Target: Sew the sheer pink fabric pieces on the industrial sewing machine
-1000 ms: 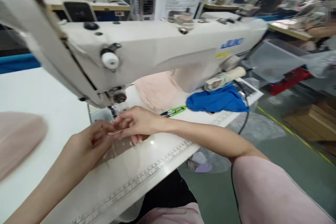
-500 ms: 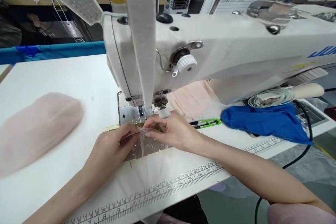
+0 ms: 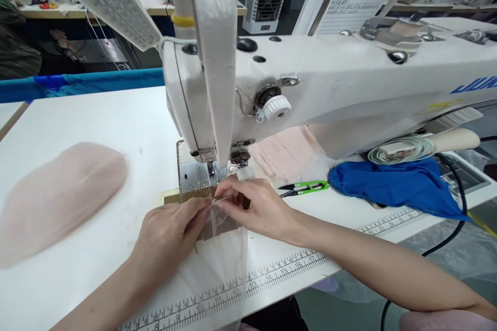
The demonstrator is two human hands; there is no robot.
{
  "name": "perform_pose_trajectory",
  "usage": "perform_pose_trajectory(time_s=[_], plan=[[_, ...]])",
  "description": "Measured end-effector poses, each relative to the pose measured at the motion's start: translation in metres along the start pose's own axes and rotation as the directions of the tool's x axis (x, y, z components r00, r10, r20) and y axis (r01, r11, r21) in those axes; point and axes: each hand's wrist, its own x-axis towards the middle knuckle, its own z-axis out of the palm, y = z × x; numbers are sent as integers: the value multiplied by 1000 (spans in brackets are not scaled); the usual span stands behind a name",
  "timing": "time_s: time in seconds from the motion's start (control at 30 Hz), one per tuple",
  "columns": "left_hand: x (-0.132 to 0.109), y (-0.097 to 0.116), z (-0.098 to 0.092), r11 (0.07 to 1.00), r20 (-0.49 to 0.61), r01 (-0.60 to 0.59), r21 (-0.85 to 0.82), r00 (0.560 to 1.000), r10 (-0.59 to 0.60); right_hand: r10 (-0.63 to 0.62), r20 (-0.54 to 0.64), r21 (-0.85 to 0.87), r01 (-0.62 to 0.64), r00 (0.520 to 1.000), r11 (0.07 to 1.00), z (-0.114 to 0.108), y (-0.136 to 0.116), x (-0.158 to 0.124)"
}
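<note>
Just in front of the presser foot of a white sewing machine [image 3: 330, 77], both my hands pinch a thin, see-through sheer fabric [image 3: 227, 258]. My left hand [image 3: 171, 232] holds its edge between thumb and fingers. Close beside it, my right hand [image 3: 256, 207] grips the same edge, fingertips almost touching the left ones. The sheer fabric hangs down over the table's front edge. Beneath the fingers lies a brown plate [image 3: 219, 225] with tape along its sides. The machine's needle area [image 3: 210, 168] is right behind my hands.
A pale pink fabric piece [image 3: 66, 196] lies on the left of the white table. Green thread snips [image 3: 306, 186], folded pink fabric [image 3: 285, 152] and a blue cloth [image 3: 396, 186] lie to the right. A printed ruler [image 3: 217, 300] runs along the front edge.
The view has shifted slightly, so the machine and table sit a little lower. My fingertips have drawn closer together on the sheer fabric, and more of the brown plate shows.
</note>
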Motion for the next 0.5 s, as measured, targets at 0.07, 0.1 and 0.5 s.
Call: perform_pose_trajectory(time_s=[0.07,0.1,0.5], plan=[[0,1,-1,1000,3,19,-19,1000,-19,-56,-42,-14,56,998,998,2,1,-1],[0,2,-1,999,7,34,-27,999,-34,-79,-60,-20,78,995,997,4,1,-2],[-2,2,-1,998,8,41,-43,999,-40,-103,-28,-4,103,994,995,5,4,-1]])
